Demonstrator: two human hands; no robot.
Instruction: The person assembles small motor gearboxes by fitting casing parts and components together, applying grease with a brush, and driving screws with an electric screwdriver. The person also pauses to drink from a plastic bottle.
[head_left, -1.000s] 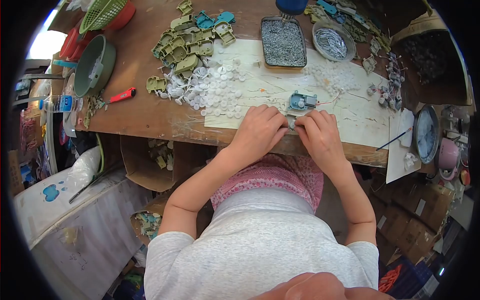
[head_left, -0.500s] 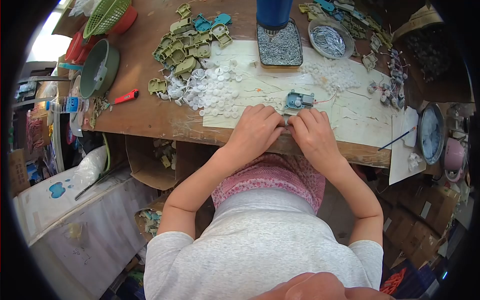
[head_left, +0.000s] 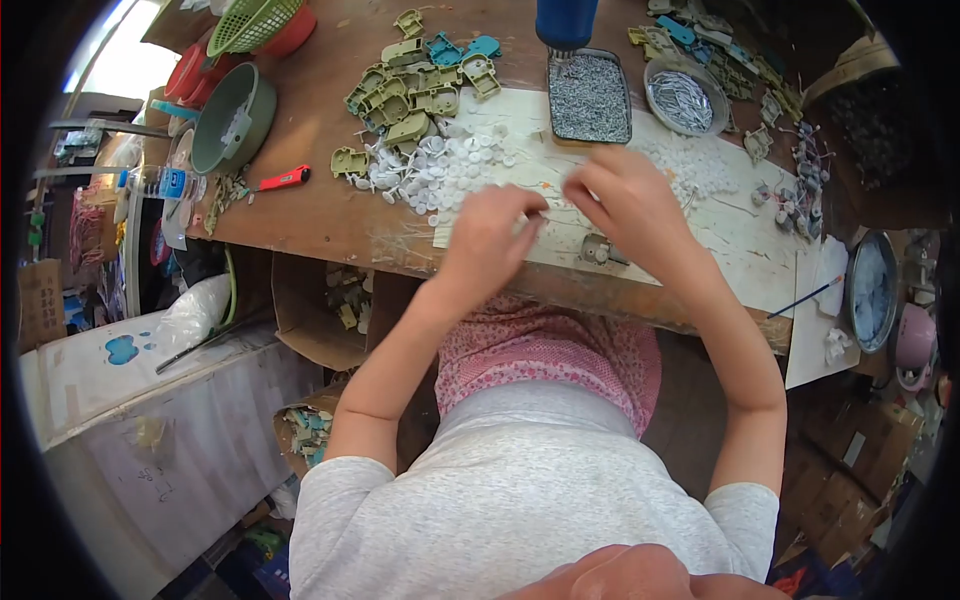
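My left hand (head_left: 488, 236) is over the near part of the pale work sheet (head_left: 540, 118), its thumb and forefinger apart with nothing clearly between them. To its right, my right hand (head_left: 628, 195) is raised over the sheet, fingers bent and tips close together; whatever they hold is too small or blurred to name. Below the right palm, near the table edge, lies a small housing with a grey part (head_left: 600, 250), partly covered by the hand. White round caps (head_left: 470, 165) are heaped left of the hands.
Olive housings (head_left: 400, 95) lie at the back left, near a red cutter (head_left: 285, 179) and a green basin (head_left: 235, 120). Behind my right hand are a tray of small metal parts (head_left: 590, 98), a blue tool (head_left: 566, 22) and a bowl of pins (head_left: 686, 97).
My hands have moved apart and up from the table edge, the right one farther over the sheet. The blue housing with the wire no longer shows in its former spot. The view has shifted slightly.
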